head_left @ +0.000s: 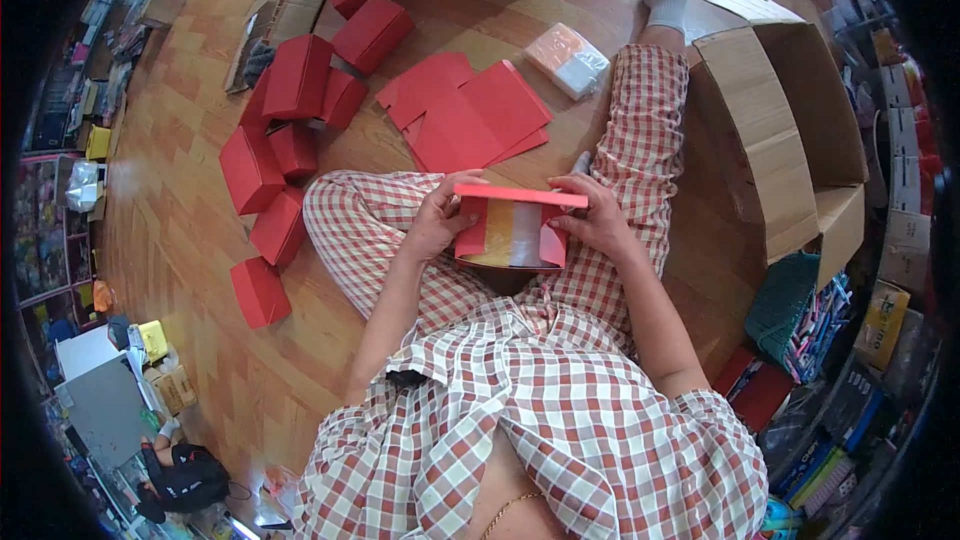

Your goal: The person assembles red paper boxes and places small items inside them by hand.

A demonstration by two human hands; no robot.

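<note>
Here both hands hold the red box (512,230) crosswise.

A red cardboard box (515,230) is sitting open over the lap, lid flap lifted, showing a yellow and clear packet (512,235) inside

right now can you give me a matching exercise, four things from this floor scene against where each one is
Things:
1. open red box
2. flat red box blanks
3. large cardboard carton
4. closed red boxes

Places:
A. scattered on the wooden floor on the left of the view
B. held between left hand and right hand, above the lap
C. standing open beside the outstretched leg
D. lying spread on the floor beyond the knees

Pairs: 1-B, 2-D, 3-C, 4-A
</note>
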